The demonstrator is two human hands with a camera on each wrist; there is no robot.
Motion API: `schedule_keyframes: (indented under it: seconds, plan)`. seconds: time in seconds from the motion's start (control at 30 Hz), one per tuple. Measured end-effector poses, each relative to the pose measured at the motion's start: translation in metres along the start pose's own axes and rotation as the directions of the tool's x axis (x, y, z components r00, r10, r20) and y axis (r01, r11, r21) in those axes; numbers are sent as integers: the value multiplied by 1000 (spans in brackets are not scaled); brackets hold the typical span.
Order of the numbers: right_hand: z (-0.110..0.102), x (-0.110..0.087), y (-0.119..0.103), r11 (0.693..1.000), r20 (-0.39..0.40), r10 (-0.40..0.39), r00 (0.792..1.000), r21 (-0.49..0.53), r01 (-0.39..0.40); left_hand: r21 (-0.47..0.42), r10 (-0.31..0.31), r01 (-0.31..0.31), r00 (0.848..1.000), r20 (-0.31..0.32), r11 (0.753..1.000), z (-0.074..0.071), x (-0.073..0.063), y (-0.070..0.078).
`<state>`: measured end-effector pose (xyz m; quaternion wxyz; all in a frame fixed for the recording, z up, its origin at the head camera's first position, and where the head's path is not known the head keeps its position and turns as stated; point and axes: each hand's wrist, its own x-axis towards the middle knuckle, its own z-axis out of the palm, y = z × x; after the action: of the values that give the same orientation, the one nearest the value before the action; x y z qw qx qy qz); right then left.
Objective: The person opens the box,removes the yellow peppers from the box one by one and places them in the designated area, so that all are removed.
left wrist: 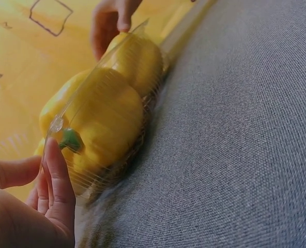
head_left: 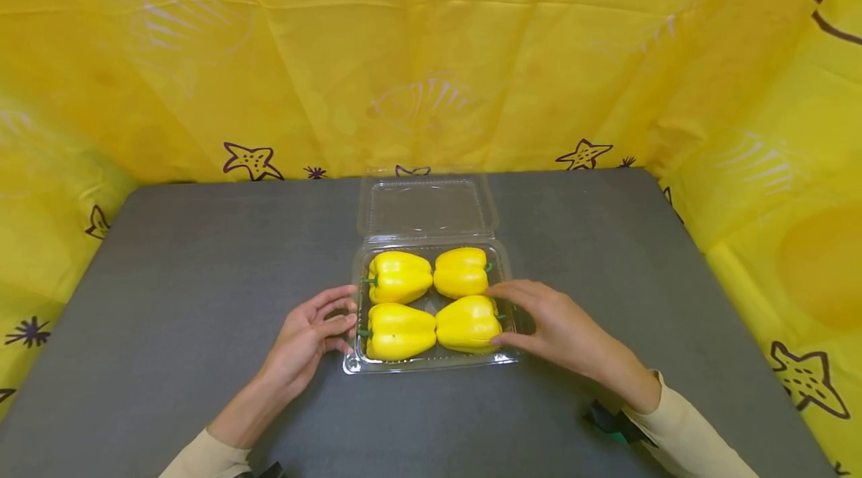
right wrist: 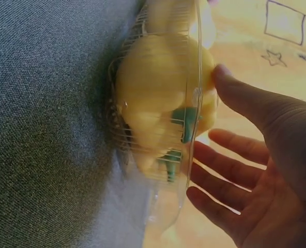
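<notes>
A clear plastic clamshell container holds several yellow bell peppers with green stems, laid in two rows. The left hand is at the container's left side; in the left wrist view its thumb and fingers pinch the rim, close to a pepper. On the other side, the right hand spreads over the right rim. Its thumb tip is right at the front right pepper, while its fingertips reach that pepper's far side. In the right wrist view the other fingers extend loosely along the rim.
The container's transparent lid lies folded back behind it on the grey table. Yellow cloth with dark star drawings hangs behind and on both sides.
</notes>
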<state>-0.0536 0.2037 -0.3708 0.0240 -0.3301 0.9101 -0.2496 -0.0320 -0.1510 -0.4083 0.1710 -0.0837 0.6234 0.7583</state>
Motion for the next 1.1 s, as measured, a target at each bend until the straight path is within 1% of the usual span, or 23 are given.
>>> schedule_keyframes:
  seconds: [0.23, 0.37, 0.57, 0.67, 0.83, 1.1]
  plan:
    - [3, 0, 2, 999, 11, -31, 999, -37, 31, -10, 7, -7, 1000, 4, 1000, 0, 0, 0]
    - [5, 0, 2, 998, 1, -46, 999, -49, 46, -17, 2, -2, 1000, 3, 1000, 0, 0, 0]
    - [5, 3, 0, 992, -28, -48, 998, -118, 44, -9, 4, -4, 1000, 6, 1000, 0, 1, 0]
    - [7, 3, 1, 990, -41, -55, 998, -131, 49, -3, -1, 1, 1000, -2, 1000, 1, 1, 0]
    - [10, 3, 4, 988, -65, -89, 994, -132, 80, 5, -17, 18, 1000, -16, 1000, 1, 1, 0]
    - [12, 3, 7, 976, -86, -167, 982, -156, 152, 6, -17, 17, 1000, -21, 1000, 2, 2, 1]
